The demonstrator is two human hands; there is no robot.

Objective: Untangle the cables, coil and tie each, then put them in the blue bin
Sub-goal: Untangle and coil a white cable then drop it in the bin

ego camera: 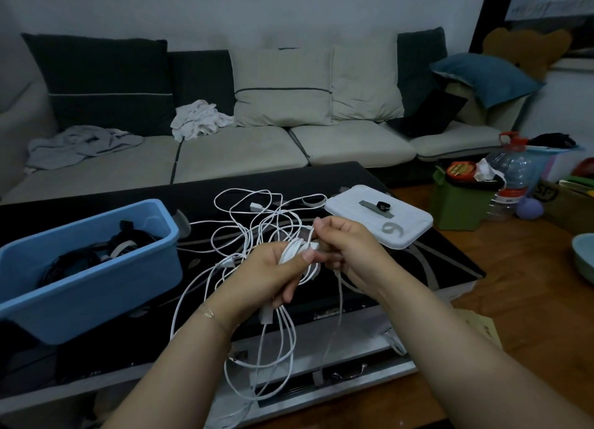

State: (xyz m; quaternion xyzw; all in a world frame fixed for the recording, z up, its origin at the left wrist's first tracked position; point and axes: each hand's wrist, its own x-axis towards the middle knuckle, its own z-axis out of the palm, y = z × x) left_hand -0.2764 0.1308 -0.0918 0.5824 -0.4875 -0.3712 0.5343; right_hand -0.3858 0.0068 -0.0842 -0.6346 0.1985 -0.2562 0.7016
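A tangle of white cables point(247, 232) spreads over the black table point(424, 264), with loops hanging past the front edge. My left hand point(263, 277) grips a bunched coil of white cable point(294, 250) above the table's middle. Just to its right, my right hand point(350, 248) pinches a strand of the same cable near a white plug. The blue bin point(86, 284) stands at the left of the table and holds several dark coiled cables point(80, 261).
A white lid point(408, 232) lies at the table's right with grey tie strips point(373, 205) on it. A sofa with cushions and clothes runs behind the table. Bottles, a green box and clutter stand on the wooden floor at the right.
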